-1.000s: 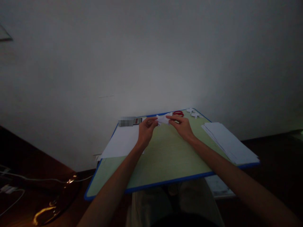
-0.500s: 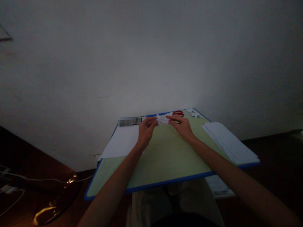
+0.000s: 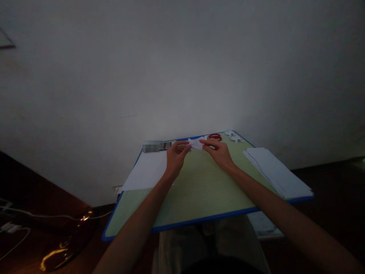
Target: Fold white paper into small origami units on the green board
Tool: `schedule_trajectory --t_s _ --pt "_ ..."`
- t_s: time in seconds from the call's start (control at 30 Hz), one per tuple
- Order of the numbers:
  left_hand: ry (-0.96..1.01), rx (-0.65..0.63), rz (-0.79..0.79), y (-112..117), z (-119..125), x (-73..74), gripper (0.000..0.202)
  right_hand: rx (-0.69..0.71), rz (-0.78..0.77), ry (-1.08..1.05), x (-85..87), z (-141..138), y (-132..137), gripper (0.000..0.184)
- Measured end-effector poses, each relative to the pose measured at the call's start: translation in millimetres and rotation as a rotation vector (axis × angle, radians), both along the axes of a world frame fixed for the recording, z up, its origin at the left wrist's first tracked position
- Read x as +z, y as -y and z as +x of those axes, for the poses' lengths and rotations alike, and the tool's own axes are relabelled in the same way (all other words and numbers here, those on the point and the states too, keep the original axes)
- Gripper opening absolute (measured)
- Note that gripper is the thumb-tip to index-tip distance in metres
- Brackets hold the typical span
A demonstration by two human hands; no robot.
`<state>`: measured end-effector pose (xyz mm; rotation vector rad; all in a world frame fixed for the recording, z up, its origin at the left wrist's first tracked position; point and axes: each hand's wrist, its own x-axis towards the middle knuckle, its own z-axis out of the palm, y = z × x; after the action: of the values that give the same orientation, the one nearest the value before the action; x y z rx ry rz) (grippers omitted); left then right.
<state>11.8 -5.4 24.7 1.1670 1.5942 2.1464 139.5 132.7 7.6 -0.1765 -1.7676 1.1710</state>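
Between my hands, over the far part of the green table, is a folded piece of white paper (image 3: 196, 144) with pointed ends. My left hand (image 3: 177, 154) pinches its left edge between thumb and fingers. At its right edge, my right hand (image 3: 216, 149) grips it the same way. Just behind my right hand lie red-handled scissors (image 3: 215, 136), their blades mostly hidden. Under and beside my left wrist rests a flat sheet of white paper (image 3: 146, 171).
A stack of white paper (image 3: 275, 169) lies on the table's right side. Small folded white paper pieces (image 3: 234, 137) sit at the far right corner. A dark flat object (image 3: 165, 146), partly blurred out, is at the far left. The blue-edged table (image 3: 211, 201) stands against a wall.
The folded paper has tilted slightly between my fingers, so its face looks flatter and broader. Both hands stay almost in place, still gripping it.
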Motion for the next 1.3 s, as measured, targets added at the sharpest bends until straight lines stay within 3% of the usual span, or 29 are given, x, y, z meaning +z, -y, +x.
schedule_trajectory --t_s 0.27,0.47,0.73,1.3 --pt "0.191 -0.011 0.062 -3.5 3.4 -7.7 0.065 -0.016 -0.029 -0.024 3.3 1.4 5.8 0.025" --pt "0.251 -0.290 -0.088 -6.6 13.2 -13.3 0.046 0.001 0.011 -0.011 2.1 0.9 8.1 0.027" --pt "0.267 -0.194 -0.060 -6.2 15.5 -13.6 0.038 0.028 0.016 -0.019 -1.5 -2.4 11.8 0.024" --pt "0.241 -0.186 -0.066 -4.9 12.7 -12.0 0.036 0.106 -0.016 -0.040 0.0 -1.5 11.1 0.025"
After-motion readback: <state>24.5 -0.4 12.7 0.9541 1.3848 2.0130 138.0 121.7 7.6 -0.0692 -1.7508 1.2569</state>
